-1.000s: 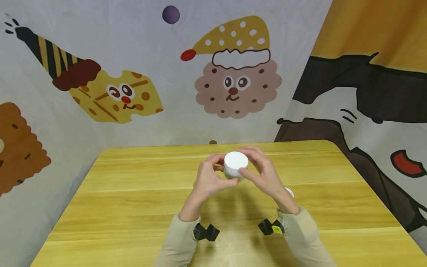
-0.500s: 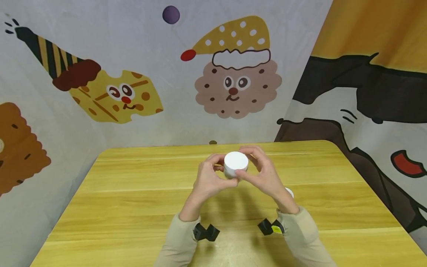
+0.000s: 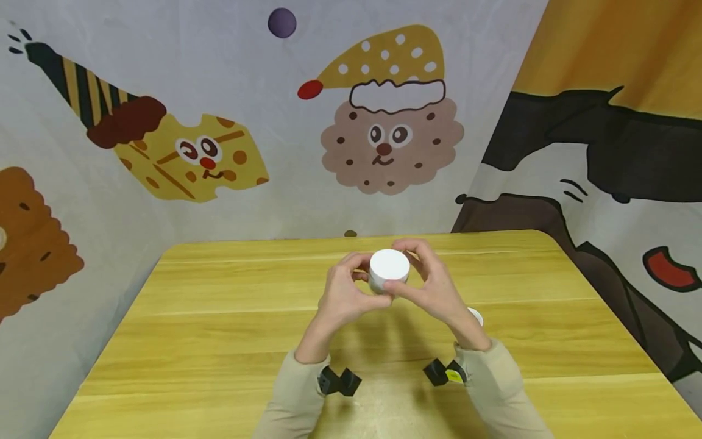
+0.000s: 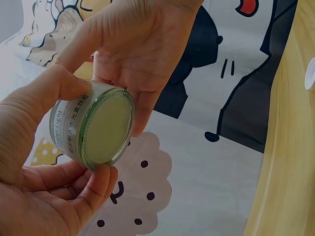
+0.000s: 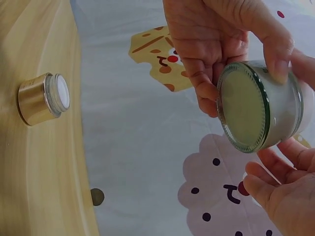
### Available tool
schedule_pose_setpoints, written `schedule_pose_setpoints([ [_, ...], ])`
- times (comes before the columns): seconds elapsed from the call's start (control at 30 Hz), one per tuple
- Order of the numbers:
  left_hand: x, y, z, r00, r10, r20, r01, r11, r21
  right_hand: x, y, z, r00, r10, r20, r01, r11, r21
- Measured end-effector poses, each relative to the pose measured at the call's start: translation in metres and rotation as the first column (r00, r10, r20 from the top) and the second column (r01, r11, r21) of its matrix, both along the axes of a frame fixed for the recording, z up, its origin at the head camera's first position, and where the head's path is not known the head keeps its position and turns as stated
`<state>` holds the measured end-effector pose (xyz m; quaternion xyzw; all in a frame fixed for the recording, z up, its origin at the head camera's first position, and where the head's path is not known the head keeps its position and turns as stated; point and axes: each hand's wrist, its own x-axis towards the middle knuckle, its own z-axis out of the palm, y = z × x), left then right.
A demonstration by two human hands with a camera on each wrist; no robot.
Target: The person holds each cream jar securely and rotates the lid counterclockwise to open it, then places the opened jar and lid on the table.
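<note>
A squat round glass jar (image 4: 108,128) with pale contents and a printed label is held off the table, its flat base facing both wrist cameras. My left hand (image 3: 342,292) grips the jar's body, thumb on the near side and fingers curled round the other side. On top sits a white lid (image 3: 389,263), facing up toward the head view. My right hand (image 3: 430,283) holds around the lid, thumb against its near edge and fingers bent at the far side. In the right wrist view the right fingers (image 5: 290,172) curve beneath the jar, close to its lid end.
A small gold jar (image 5: 37,101) with a white top stands on the wooden table (image 3: 219,341), partly hidden by the right wrist in the head view. Behind the table hangs a cartoon-printed cloth (image 3: 296,152).
My right thumb has slid left along the lid's near edge, and the right fingers shifted slightly at the far side. The jar and left hand stay almost in place.
</note>
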<state>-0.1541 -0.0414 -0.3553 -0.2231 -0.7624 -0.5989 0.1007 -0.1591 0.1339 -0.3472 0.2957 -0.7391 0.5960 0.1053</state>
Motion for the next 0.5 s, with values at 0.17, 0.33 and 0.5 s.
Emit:
schedule_pose_setpoints([
  [0.17,-0.0008,0.0001,-0.0004,1.0,-0.007,-0.003,0.007,1.0,-0.006,-0.0015,0.001,0.0002,1.0,0.017,-0.013,-0.017,1.0,-0.003],
  [0.33,-0.0009,0.0003,-0.0008,1.0,-0.012,-0.005,0.012,1.0,-0.003,-0.0013,0.0024,0.0006,0.999,0.052,-0.014,-0.052,0.999,-0.015],
  [0.5,-0.0005,0.0004,-0.0016,1.0,-0.01,0.001,0.01,1.0,-0.01,-0.0008,0.0027,0.0009,0.998,0.057,-0.028,-0.058,0.997,-0.049],
])
